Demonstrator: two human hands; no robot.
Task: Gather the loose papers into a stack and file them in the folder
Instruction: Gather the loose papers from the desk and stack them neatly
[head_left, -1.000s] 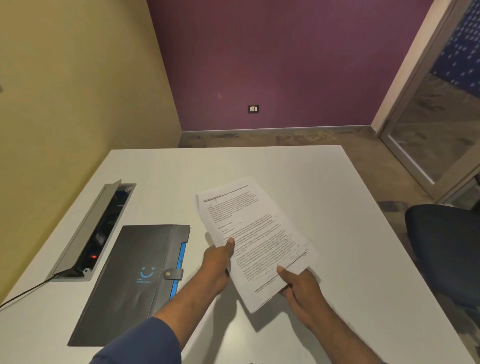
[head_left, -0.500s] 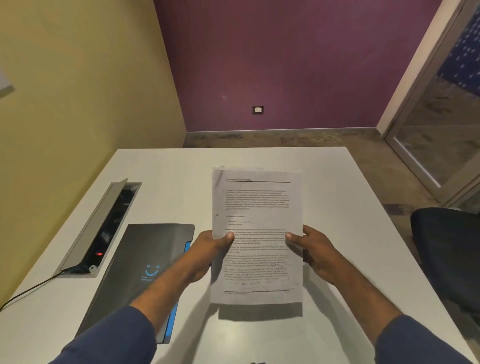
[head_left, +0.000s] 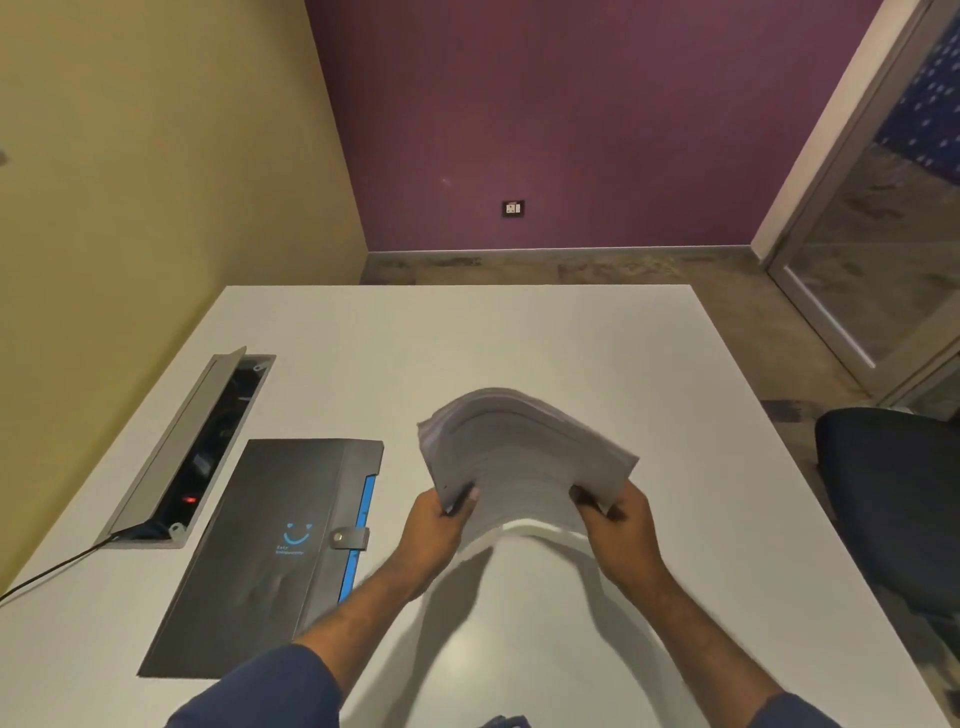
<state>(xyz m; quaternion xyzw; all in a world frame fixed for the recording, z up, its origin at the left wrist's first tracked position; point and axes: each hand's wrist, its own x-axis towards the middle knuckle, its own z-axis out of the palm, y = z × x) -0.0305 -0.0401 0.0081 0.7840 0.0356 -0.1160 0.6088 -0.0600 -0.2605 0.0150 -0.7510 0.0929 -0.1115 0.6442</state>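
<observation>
A stack of white printed papers (head_left: 519, 457) is lifted above the white table (head_left: 571, 338), bowed upward in the middle and blurred by motion. My left hand (head_left: 439, 525) grips its left edge, thumb on top. On the opposite edge, my right hand (head_left: 615, 519) holds on. The dark grey folder (head_left: 270, 551) with a blue smile logo and a blue spine lies flat and closed on the table to the left of my left arm, its snap tab fastened.
A cable box (head_left: 192, 447) with its grey lid raised is sunk into the table at the left, and a black cable runs from it off the left edge. A dark chair (head_left: 893, 499) stands at the table's right side. Yellow wall on the left.
The papers went from tilted, to upright and square facing me, to tipped away and bowed. Both hands shifted to the stack's side edges and stay gripped on it.
</observation>
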